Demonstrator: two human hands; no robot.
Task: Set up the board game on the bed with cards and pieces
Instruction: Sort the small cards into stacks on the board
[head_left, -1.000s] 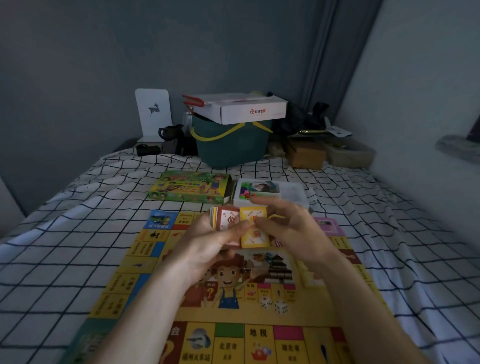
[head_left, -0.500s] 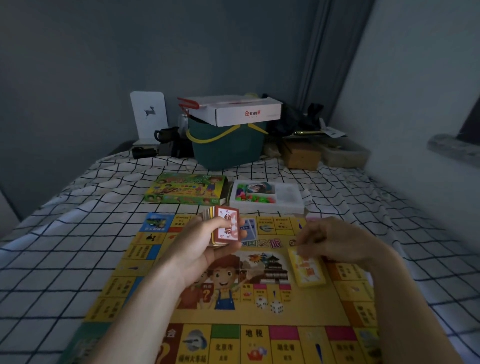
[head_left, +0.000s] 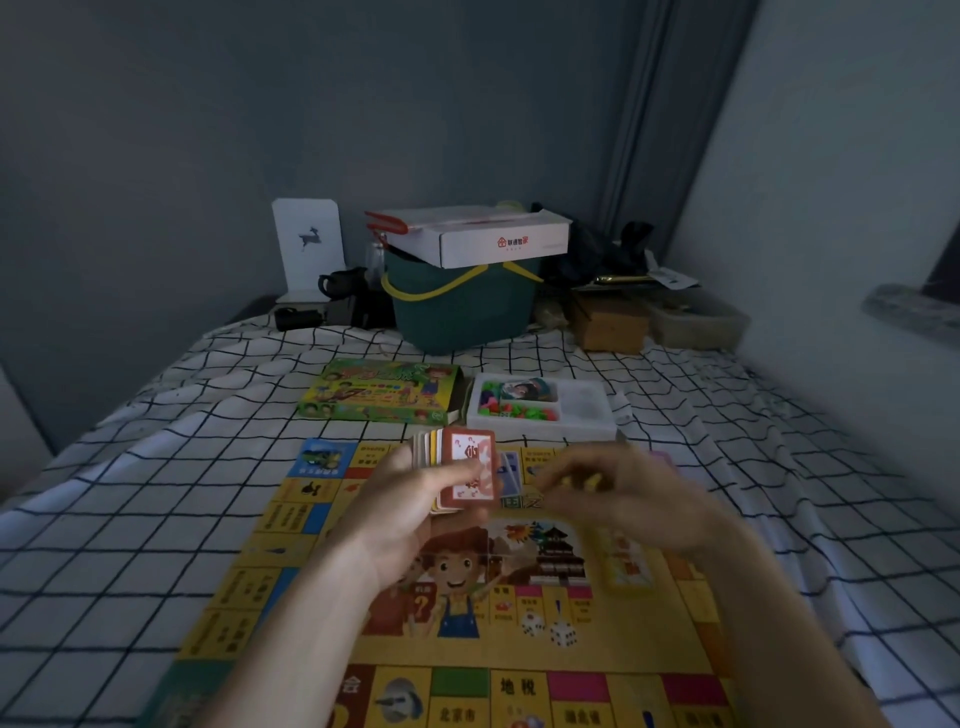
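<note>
A yellow game board (head_left: 291, 519) lies flat on the checked bed sheet (head_left: 130, 519). My left hand (head_left: 405, 514) holds a stack of cards (head_left: 470, 473) upright over the board's far half, a red card facing me. My right hand (head_left: 628, 499) hovers just right of the stack, blurred, its fingers curled and pinching a thin yellow band (head_left: 584, 480). A small pile of yellow cards (head_left: 626, 566) rests on the board below my right hand. Two white dice (head_left: 550, 629) sit near the board's middle.
Beyond the board lie the green game box (head_left: 384, 392) and a white tray (head_left: 587, 415) with coloured pieces. Farther back stand a green bucket (head_left: 462, 312) topped by a white carton (head_left: 478, 236), a cardboard box (head_left: 613, 325) and a white bookend (head_left: 306, 244).
My right hand laid the yellow cards on the board and has now come back up toward the stack. My left hand keeps holding the remaining cards.
</note>
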